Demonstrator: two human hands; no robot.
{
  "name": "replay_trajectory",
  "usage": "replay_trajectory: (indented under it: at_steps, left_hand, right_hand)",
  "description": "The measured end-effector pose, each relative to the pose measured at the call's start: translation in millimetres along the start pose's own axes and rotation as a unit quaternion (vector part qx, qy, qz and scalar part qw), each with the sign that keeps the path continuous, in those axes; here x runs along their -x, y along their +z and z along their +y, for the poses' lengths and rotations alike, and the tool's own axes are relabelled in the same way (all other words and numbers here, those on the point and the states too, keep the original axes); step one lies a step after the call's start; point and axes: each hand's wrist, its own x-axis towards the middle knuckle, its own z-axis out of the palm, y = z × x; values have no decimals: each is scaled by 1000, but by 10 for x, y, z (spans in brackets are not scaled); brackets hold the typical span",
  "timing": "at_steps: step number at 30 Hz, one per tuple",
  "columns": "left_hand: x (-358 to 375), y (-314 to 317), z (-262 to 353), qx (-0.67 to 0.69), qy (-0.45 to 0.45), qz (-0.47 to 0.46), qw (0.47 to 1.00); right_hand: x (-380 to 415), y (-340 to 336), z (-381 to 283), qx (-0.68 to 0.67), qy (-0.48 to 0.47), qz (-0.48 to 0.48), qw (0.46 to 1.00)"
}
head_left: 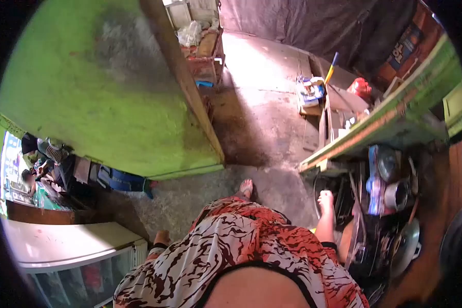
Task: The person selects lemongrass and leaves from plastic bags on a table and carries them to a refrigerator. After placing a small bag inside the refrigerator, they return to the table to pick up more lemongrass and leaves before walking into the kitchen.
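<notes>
My right hand [325, 199] hangs out to the right, fingers curled in, and I see nothing held in it. Beside it is a dark rack with pots and other kitchenware, including a metal pot [396, 195]. Low on the left, partly covered by my patterned red and white clothing [231, 233], is my left hand [162, 237]. Its fingers are too shaded and small to make out. The nearest thing to it is the white-topped cabinet [72, 238] with glass sides. One foot [246, 188] shows ahead on the concrete floor.
A green wall [138, 123] ends at a wooden post on the left; a green beam [380, 120] edges the right. Between them the concrete floor [251, 123] leads to a dark curtain [313, 23]. A yellow-blue handle [332, 66] stands by a box. People sit far left.
</notes>
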Motion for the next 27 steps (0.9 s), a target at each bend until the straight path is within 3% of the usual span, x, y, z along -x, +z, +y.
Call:
replay_trajectory:
  at_steps: [1,2,3,4,5,6,7,8,9,10,11,13,16,18,19,20,21,22,23,24,25,26,27]
  left_hand:
    - [-15,57,129,33,60,64,996]
    - [13,223,300,67,120,121,983]
    - [-229,-39,1266,126,199,150,960]
    - [-257,-158,1513,161,252,206,932]
    - [462,-1424,2109,338,179,54,922]
    - [-275,-1093,2117,277,395,277,831]
    - [-91,-1641,2609,513,441,242,696]
    - [-298,-2612,3341,515,436,246,696]
    - [-293,-3061,3700,428,352,157,817]
    - [-288,-3469,4051,328,254,60,908]
    - [-723,-3691,4330,251,341,53,904]
    - [-622,-4239,4834,413,320,88,848]
    - [-663,-4696,5236,489,265,121,822]
    - [-949,-4571,5356,463,237,218,826]
    - [-953,-4588,5336,407,240,187,861]
    - [-1151,-4343,5317,406,233,190,863]
    - [-1235,-4182,5243,372,214,134,893]
    - [-1312,-4033,5118,294,192,53,935]
    - [-1875,-3381,4901,61,265,19,962]
    - [-1584,-3372,4829,174,81,-64,979]
    - [-1596,-3207,4560,148,71,-121,979]
    - [-1235,-3176,4264,182,268,-7,946]
    - [-1000,-3446,4346,209,184,-54,959]
  right_hand:
    - [-31,-31,-113,5,-5,-2,1000]
    - [102,17,-50,-49,56,-46,996]
    - [-454,-207,-707,116,131,-60,983]
    - [-616,-167,-606,238,201,-91,946]
    - [-756,-277,-471,272,235,-146,922]
    - [-806,-236,-244,295,268,-211,892]
    - [-1001,-562,268,247,306,-180,902]
    - [-1360,-887,844,207,322,-239,892]
    - [-1207,-597,119,210,319,-245,891]
    - [-1403,-448,-65,233,292,-264,889]
    - [-1523,-379,-249,258,266,-282,885]
    - [-1643,-443,-569,315,223,-318,866]
    - [-2287,-371,-1058,392,124,-374,831]
    - [-2759,-132,-1307,428,49,-407,805]
    - [-3007,-26,-1431,446,13,-420,790]
    - [-3199,36,-1519,463,-18,-433,773]
    - [-3348,70,-1573,479,-44,-446,755]
    - [-3424,101,-1586,493,-66,-458,737]
    - [-3505,126,-1448,503,-84,-473,719]
    - [-3565,277,-1541,508,-35,-368,778]
    - [-3747,513,-1686,507,7,-254,823]
    - [-3895,690,-1888,490,26,-238,838]
    - [-4012,860,-2123,470,43,-221,853]
